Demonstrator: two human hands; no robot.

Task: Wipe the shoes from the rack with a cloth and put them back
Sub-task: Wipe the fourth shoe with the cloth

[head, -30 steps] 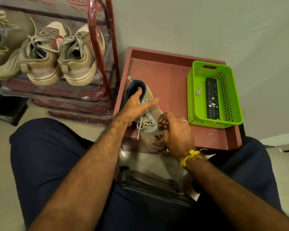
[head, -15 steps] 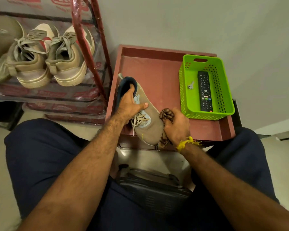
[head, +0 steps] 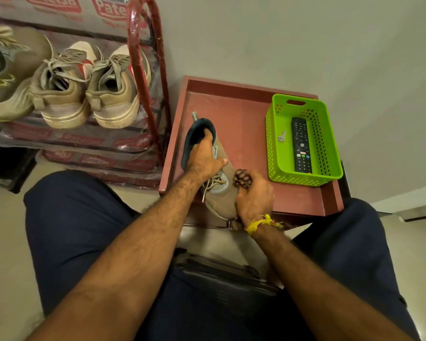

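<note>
A tan shoe [head: 223,200] with a dark blue collar and pale laces lies on the red-brown table [head: 251,124], toe pointing towards me. My left hand [head: 204,158] grips it at the collar, fingers inside the opening. My right hand [head: 255,196] is closed around a brown patterned cloth [head: 242,178] and presses it against the shoe's toe side. To the left stands the red shoe rack [head: 145,77], wrapped in plastic, with a pair of beige sneakers [head: 89,92] and part of an olive shoe [head: 3,70] on its shelf.
A green plastic basket [head: 330,153] sits on the table's right half and holds a black remote [head: 300,145] and a small key [head: 281,137]. My knees in dark trousers flank the table. A dark case [head: 221,276] lies between my legs. A grey wall is behind.
My right hand with the cloth has slid along the shoe's toe side. My left hand has kept its hold on the collar. The view has shifted slightly.
</note>
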